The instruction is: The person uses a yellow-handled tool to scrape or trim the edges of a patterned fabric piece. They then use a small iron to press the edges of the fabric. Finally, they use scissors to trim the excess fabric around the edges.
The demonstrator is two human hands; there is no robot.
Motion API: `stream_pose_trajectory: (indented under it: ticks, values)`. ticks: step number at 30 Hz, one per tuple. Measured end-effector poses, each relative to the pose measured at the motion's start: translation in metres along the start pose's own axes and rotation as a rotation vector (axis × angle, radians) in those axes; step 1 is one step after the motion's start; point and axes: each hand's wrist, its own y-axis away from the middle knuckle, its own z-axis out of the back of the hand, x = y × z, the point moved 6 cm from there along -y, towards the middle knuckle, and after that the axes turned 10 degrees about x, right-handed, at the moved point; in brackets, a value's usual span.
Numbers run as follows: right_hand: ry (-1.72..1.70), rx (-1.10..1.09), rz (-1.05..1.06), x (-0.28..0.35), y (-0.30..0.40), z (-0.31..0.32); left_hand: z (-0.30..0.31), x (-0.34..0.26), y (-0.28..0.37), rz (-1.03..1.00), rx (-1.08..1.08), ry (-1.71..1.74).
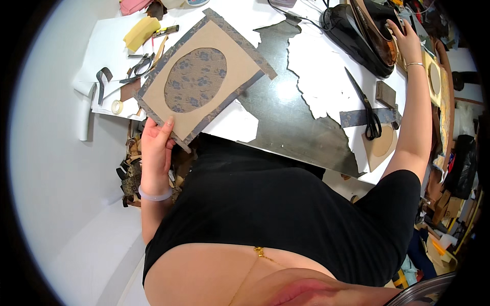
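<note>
My left hand (157, 143) grips a tan cardboard panel (238, 65) by its lower corner, thumb on the front face. Strips of dark blue and brown patterned fabric edge the panel, and an oval area in its middle shows the same kind of fabric (197, 80). The panel is raised and tilted above the left part of the table. At the upper right, my right hand (407, 40) is closed around the handle of a glossy black and copper appliance (369, 26), which looks like a clothes iron.
Black scissors (368, 111) lie across a fabric strip (350, 118), near a dark block (386, 94) and a cardboard piece with an oval (383, 141). White paper and a dark sheet (273, 91) cover the table. A tape roll (117, 106) and yellow sponge-like block (141, 33) lie left.
</note>
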Motion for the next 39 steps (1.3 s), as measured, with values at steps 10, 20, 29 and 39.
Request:
stream_pose_trajectory:
  ticks: [10,20,29,39]
  values:
    - [-0.501,-0.366,0.31,0.161,0.107,-0.022,-0.028,0.024,-0.005,0.022,0.196,0.146]
    - [-0.257,0.025,-0.294,0.049,0.055,0.031,-0.053,0.031,-0.007,0.058,0.273,0.161]
    - [-0.658,-0.019,-0.198,0.031,0.053,0.012,-0.052,0.042,-0.003,0.082,0.268,0.163]
    - [-1.55,0.215,0.074,0.179,0.157,-0.084,-0.089,0.042,-0.018,0.057,0.318,0.22]
